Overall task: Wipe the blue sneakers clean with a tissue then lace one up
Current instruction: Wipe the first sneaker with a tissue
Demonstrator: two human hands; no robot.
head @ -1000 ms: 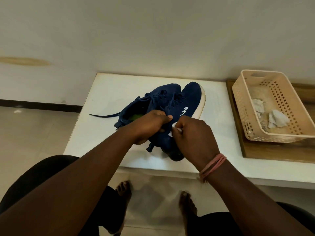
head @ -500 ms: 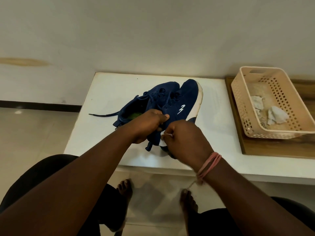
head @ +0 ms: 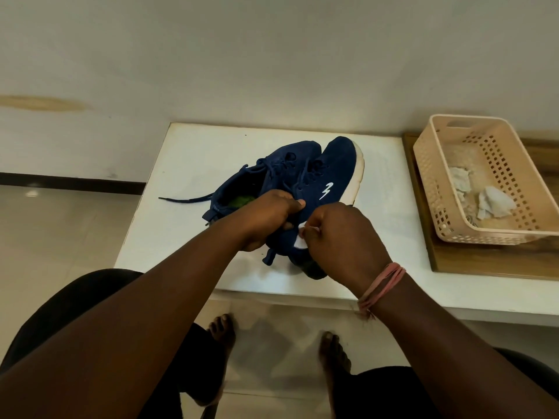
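Note:
Two blue sneakers lie on the white table [head: 187, 164]. The right sneaker [head: 332, 173] is tilted on its side, its white sole and white logo showing. The left sneaker [head: 272, 170] lies behind it with a dark lace [head: 184, 199] trailing left. My left hand [head: 269, 216] grips the collar of the right sneaker. My right hand [head: 341, 237] pinches a small white tissue [head: 301, 241] against that sneaker's side near the heel. The heel itself is partly hidden by my right hand.
A beige perforated basket [head: 429, 176] with crumpled used tissues [head: 496, 202] stands on a wooden board [head: 484, 261] at the right. A wall runs behind the table. My bare feet [head: 223, 331] are on the tiled floor below the table's front edge.
My right hand with the tissue moved a little down the sneaker's side and back up. The left hand keeps its grip on the sneaker, which barely shifted.

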